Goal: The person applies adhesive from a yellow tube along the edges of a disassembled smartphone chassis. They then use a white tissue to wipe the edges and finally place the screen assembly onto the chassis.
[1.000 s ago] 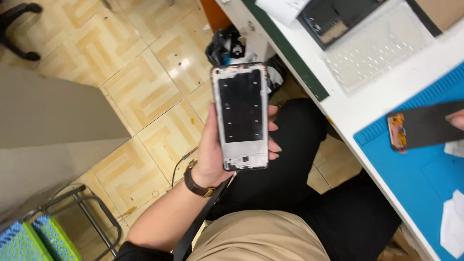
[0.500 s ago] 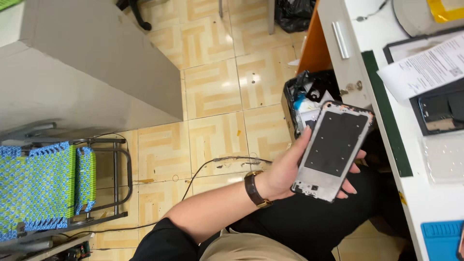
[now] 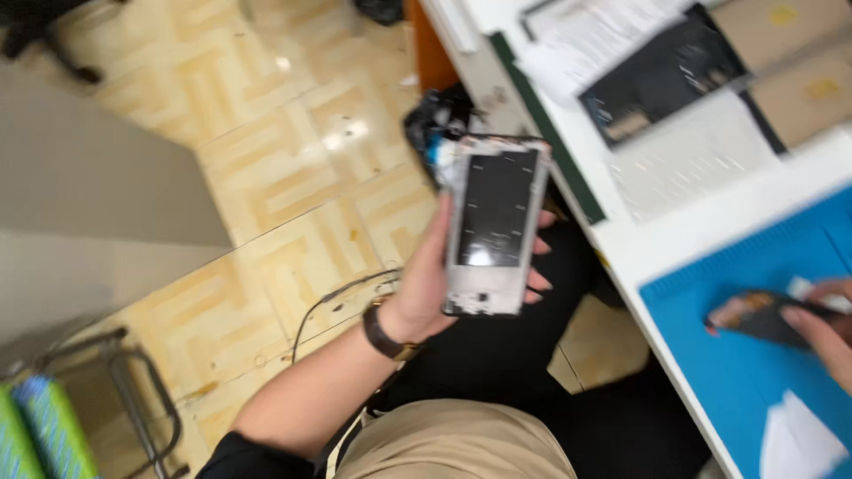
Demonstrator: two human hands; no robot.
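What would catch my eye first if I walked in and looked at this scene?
Most likely the opened phone frame, white-edged with a dark middle, held up by the left hand over the tan tiled floor beside the desk. Next comes the bright blue mat on the white desk at the right, where the right hand rests on a small dark part.
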